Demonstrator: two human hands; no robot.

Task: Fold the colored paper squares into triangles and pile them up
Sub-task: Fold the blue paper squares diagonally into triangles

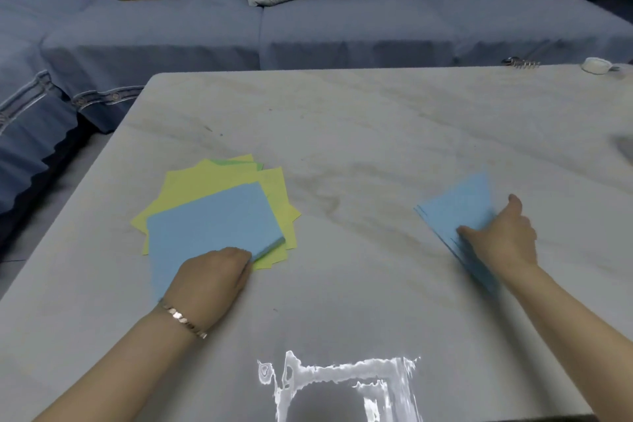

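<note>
Where the smooth, gray marbled table [376, 134] spreads out, flat paper squares [191, 192] fan out in a yellow stack. The left hand [212, 281] curls its fingers and pinches the top blue square [209, 226] by its corner. Folded blue triangles [459, 205] lie piled under the right hand [507, 240], sharp tip pointing away from the fingers. It is too blurry to tell whether that hand grips them.

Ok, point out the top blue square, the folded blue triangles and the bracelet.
top blue square [212, 226]: head view, bare middle.
folded blue triangles [460, 204]: head view, upper face.
bracelet [183, 319]: head view, links on wrist.
</note>
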